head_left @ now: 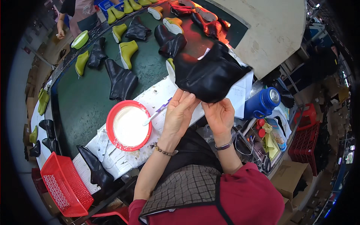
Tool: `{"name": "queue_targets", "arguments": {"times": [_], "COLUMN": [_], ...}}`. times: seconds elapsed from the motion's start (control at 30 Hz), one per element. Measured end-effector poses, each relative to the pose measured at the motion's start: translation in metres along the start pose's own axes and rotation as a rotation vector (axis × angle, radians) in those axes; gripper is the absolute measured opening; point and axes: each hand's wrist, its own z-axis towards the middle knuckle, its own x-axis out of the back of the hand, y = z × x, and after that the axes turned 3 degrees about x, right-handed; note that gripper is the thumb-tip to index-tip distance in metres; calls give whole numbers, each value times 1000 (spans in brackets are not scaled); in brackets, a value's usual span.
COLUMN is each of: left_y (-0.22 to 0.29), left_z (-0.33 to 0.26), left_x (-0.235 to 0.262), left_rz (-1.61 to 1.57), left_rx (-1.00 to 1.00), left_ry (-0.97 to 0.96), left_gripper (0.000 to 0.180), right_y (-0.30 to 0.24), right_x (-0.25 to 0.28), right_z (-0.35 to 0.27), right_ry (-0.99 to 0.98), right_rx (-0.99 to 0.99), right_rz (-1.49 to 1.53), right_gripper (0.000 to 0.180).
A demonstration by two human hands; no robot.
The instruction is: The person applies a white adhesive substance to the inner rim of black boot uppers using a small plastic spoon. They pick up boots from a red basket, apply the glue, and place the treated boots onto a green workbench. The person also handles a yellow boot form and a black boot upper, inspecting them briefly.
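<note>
A black leather ankle boot (210, 75) is held up in front of me over the edge of the white work board (159, 92). My left hand (181, 112) pinches its lower edge between thumb and fingers. Close beside it, my right hand (220, 114) grips the same edge with curled fingertips. To the left of my hands stands a red bowl (110, 129) of white paste. A brush with a purple handle (162, 108) rests in it, its bristle end in the paste. Papers (240, 95) lie partly behind the boot.
A green belt (88, 108) carries black boots (122, 80) and yellow-green shoe-shaped pieces (127, 53). A blue flask (264, 101) stands at right. Red baskets (63, 183) flank me. Another person (80, 15) stands at the far left near a green bowl (80, 40).
</note>
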Motion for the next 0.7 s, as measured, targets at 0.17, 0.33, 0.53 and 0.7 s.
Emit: {"name": "queue_targets", "arguments": {"times": [0.17,0.33,0.53,0.7], "left_y": [11,14,11,9], "left_z": [-5,-12,-16,-19], "left_x": [-2,-2,4,15], "left_rz": [92,187,233,294], "left_rx": [-43,-91,-102,-98], "left_ry": [-34,-22,3,-10], "left_gripper": [48,50,50,50], "right_y": [6,10,11,14], "right_x": [6,12,21,25], "right_z": [-5,-4,-5,-6], "right_ry": [233,240,249,319], "right_rx": [52,26,-10,-23], "right_rz": [17,18,43,19], "right_gripper": [37,39,43,47]}}
